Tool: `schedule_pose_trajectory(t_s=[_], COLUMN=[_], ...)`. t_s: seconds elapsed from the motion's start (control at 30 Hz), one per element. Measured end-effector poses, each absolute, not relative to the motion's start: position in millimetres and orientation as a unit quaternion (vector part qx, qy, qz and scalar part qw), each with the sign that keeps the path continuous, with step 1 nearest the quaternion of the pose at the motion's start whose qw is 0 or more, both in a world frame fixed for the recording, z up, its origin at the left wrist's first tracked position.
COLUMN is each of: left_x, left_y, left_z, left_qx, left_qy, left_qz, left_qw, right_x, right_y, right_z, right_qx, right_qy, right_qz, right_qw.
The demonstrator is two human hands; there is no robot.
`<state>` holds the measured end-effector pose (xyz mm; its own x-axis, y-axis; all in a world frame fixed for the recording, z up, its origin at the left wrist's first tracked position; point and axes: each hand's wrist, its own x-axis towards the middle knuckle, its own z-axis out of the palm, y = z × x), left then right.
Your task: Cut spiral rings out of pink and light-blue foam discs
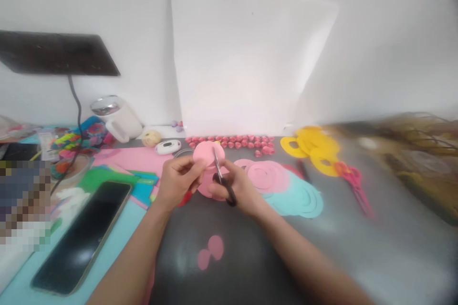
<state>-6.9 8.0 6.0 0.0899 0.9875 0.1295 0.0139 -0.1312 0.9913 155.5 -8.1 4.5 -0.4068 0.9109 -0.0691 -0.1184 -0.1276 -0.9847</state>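
My left hand (178,178) pinches a round pink paper disc (206,152) and holds it up over the dark table. My right hand (234,186) grips black-handled scissors (221,178), whose blades point up into the disc's right edge. Two small pink paper ovals (211,251) lie on the table in front of me, between my forearms.
Pink rings (266,175) and turquoise circles (300,198) lie right of my hands, yellow rings (315,147) and orange scissors (354,181) beyond. A phone (84,236) lies at left. A row of small pink-red pieces (236,142), a white board (246,62) and a white kettle (116,116) are behind.
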Motion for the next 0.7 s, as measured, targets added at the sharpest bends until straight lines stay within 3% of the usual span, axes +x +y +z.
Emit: schedule_pose_trajectory(t_s=[0.23, 0.7], left_x=[-5.6, -4.6], left_y=[9.7, 5.7], left_z=[4.2, 6.5], left_qx=[0.518, 0.612], left_qy=[0.45, 0.468], left_qz=[0.555, 0.468], left_qw=[0.469, 0.433], right_x=[153.3, 152.8], right_y=[-9.3, -7.5], right_z=[8.9, 1.2], right_qx=[-0.392, -0.343], right_qy=[-0.528, -0.538], right_qz=[0.644, 0.654], right_qw=[0.39, 0.406])
